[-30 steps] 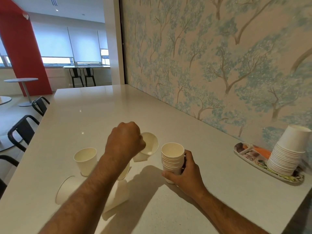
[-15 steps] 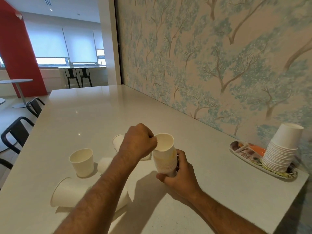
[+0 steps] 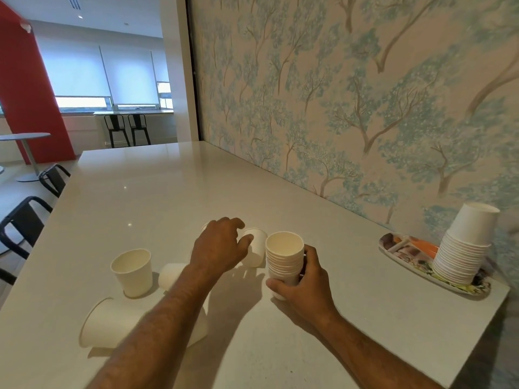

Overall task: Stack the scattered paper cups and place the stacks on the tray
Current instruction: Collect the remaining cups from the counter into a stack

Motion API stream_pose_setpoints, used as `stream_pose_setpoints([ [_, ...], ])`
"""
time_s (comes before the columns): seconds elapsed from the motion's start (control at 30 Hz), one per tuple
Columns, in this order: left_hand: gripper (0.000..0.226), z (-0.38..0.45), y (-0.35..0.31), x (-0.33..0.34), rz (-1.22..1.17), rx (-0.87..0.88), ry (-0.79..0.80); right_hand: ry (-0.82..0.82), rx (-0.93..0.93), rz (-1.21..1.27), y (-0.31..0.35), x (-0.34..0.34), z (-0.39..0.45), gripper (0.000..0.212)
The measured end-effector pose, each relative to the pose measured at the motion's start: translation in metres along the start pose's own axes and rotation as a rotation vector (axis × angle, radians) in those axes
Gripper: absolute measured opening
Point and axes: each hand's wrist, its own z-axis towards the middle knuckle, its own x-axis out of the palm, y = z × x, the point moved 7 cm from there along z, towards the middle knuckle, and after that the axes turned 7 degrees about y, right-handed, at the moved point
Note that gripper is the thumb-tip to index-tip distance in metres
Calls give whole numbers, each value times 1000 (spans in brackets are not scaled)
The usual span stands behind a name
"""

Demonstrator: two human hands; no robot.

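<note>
My right hand (image 3: 304,287) grips a short stack of white paper cups (image 3: 284,255) standing upright on the white counter (image 3: 168,192). My left hand (image 3: 219,248) hovers just left of it, fingers spread over an upside-down cup (image 3: 257,247), and I cannot tell whether they touch it. One cup (image 3: 133,272) stands upright at the left. Another cup (image 3: 171,276) lies beside it. A cup on its side (image 3: 106,327) lies near my left forearm. At the right, a tall inverted stack of cups (image 3: 463,248) rests on the patterned oval tray (image 3: 404,248).
The patterned wall runs along the counter's far right side, close behind the tray. The counter's right end lies just past the tray. Black chairs (image 3: 25,217) stand along the counter's left edge.
My left hand carried a loose cup over and dropped it into the stack held by my right hand. It has since let go and moved back left over an upside-down cup.
</note>
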Motion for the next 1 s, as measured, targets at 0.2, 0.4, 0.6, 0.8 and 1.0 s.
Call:
stream_pose_setpoints([
  [0.2,64,21,-15,36,94,145,177,-119,54,-24,-14,-18,6,88],
  [0.4,87,31,-39,72,225,171,312,-192,66,-30,-22,-30,9,91],
  [0.6,73,32,-49,80,292,156,255,-177,71,-27,-26,-28,10,94],
  [0.8,91,30,-50,73,172,115,256,-173,59,-54,-26,-28,12,93],
  [1.0,56,27,-44,60,-16,43,360,-171,43,-35,-21,-29,11,92],
])
